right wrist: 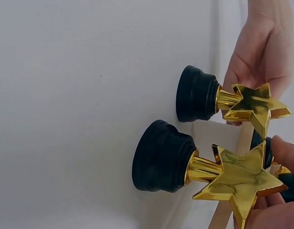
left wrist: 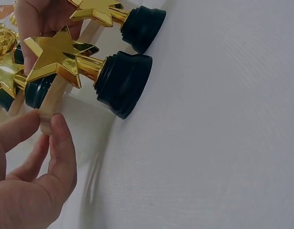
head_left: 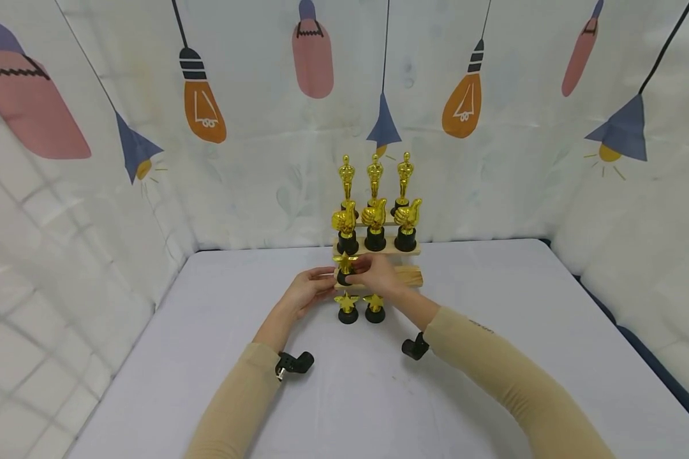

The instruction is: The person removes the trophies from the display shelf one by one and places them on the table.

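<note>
My right hand (head_left: pixel 377 275) pinches the black base of a gold star trophy (head_left: pixel 345 262), which stands at the left end of the lowest tier of a wooden stepped rack (head_left: pixel 410 276). At that tier's left end, my left hand (head_left: pixel 307 292) grips the wood between thumb and fingers, as the left wrist view shows on the board's end (left wrist: pixel 47 119). On the table in front, two more star trophies stand upright: a left one (head_left: pixel 347 308) and a right one (head_left: pixel 374 308). In the right wrist view, the right fingers (right wrist: pixel 273 217) are partly hidden behind a star.
Three thumbs-up trophies (head_left: pixel 374 223) stand in a row on the middle tier. Behind them, three figure trophies (head_left: pixel 375 175) occupy the top tier. A white cloth covers the table (head_left: pixel 494 306), and a lamp-printed curtain (head_left: pixel 252 178) hangs close behind the rack.
</note>
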Demonstrator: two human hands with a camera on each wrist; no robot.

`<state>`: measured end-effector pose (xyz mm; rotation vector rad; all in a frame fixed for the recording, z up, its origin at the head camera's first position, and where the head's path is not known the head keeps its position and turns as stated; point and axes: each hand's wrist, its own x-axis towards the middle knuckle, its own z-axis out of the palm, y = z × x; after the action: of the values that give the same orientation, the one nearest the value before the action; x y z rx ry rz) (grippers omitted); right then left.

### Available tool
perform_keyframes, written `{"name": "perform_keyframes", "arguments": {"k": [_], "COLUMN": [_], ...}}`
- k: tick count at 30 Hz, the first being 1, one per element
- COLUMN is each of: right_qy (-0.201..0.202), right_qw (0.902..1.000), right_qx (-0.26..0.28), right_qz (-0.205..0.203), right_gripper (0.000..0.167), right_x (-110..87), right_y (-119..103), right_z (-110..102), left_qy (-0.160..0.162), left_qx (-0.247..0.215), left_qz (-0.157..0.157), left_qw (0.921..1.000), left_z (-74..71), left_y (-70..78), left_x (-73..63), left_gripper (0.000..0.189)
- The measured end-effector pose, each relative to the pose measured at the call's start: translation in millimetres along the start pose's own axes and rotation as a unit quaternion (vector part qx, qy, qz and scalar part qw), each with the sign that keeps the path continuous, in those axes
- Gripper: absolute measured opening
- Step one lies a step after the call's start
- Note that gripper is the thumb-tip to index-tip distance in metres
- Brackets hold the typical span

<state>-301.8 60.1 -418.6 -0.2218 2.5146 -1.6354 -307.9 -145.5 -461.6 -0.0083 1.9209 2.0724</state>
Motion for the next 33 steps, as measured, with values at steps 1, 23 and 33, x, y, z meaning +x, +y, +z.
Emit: {"name": "perform_keyframes", "arguments": {"k": [1,23,33], "right_qy": [0.001,0.020,0.014], "right_qw": [1.0000,0.9990,0.9986], "right_qx": [-0.001,-0.040,-0.051], "right_qz": [-0.001,0.004,-0.002], "right_gripper": [0.040,0.041,0.045], "right_x": [0.1,-3.7,-3.0], "right_y": [-0.2,-0.4,0.4], "right_z": [0.3,-3.9,-4.1], "left_qy": [0.001,-0.003,-0.002], "left_qx": [-0.001,-0.002,0.001], "left_qz": [0.000,0.002,-0.001], "left_qw": [1.0000,1.0000,1.0000], "left_z": [0.2,-0.3,-0.4], "left_y": [0.1,-0.3,-0.8], "left_x": [0.2,0.5,1.4], "left_gripper": [0.045,0.048,0.046]}}
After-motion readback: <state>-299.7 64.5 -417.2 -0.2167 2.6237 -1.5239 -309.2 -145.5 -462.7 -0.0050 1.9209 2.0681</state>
